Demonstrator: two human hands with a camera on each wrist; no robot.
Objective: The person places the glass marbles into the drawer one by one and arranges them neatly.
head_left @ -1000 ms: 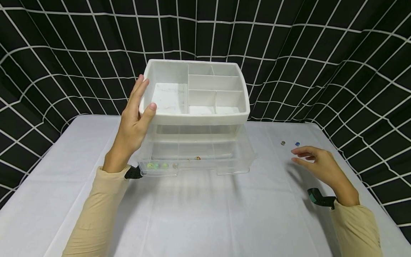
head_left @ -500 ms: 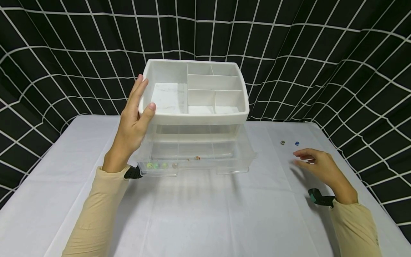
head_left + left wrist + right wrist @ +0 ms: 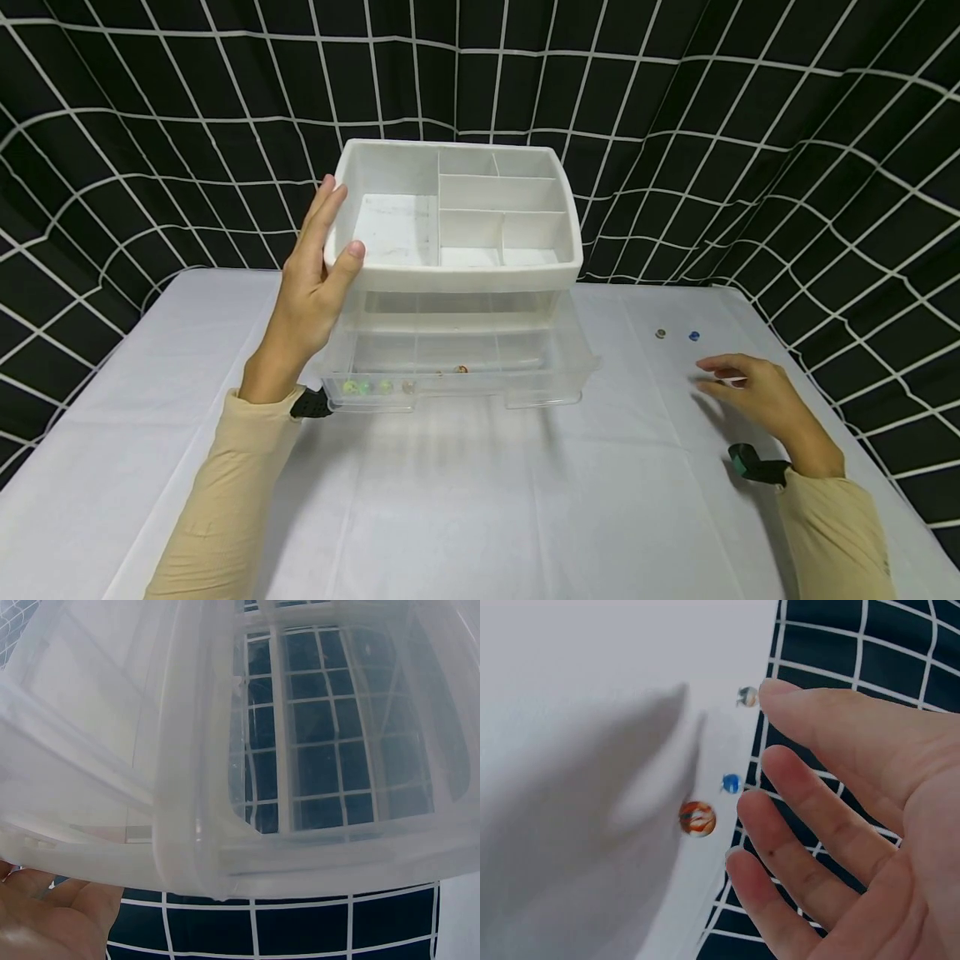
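Observation:
A white desktop organizer (image 3: 457, 278) stands at the back of the table, with a clear drawer (image 3: 540, 387) pulled out below its top tray. My left hand (image 3: 303, 292) rests along the organizer's left side, fingers straight and thumb over the front rim. Through the drawer front show several glass marbles, among them a green marble (image 3: 364, 387) and an orange marble (image 3: 461, 369). My right hand (image 3: 750, 396) hovers over the right side, fingers loosely bent. Before its fingertips lie a blue marble (image 3: 693, 336), a greyish marble (image 3: 660, 333) and an orange-white marble (image 3: 697, 819), which the hand hides in the head view.
A white cloth (image 3: 465, 508) covers the table. Black fabric with a white grid (image 3: 660, 100) rises behind it and along both sides. The organizer's upper tray has several compartments (image 3: 502, 192), with thin dividers between them.
My right hand has drawn slightly back and to the right, away from the blue and greyish marbles. The left hand, organizer and drawer stay as they were.

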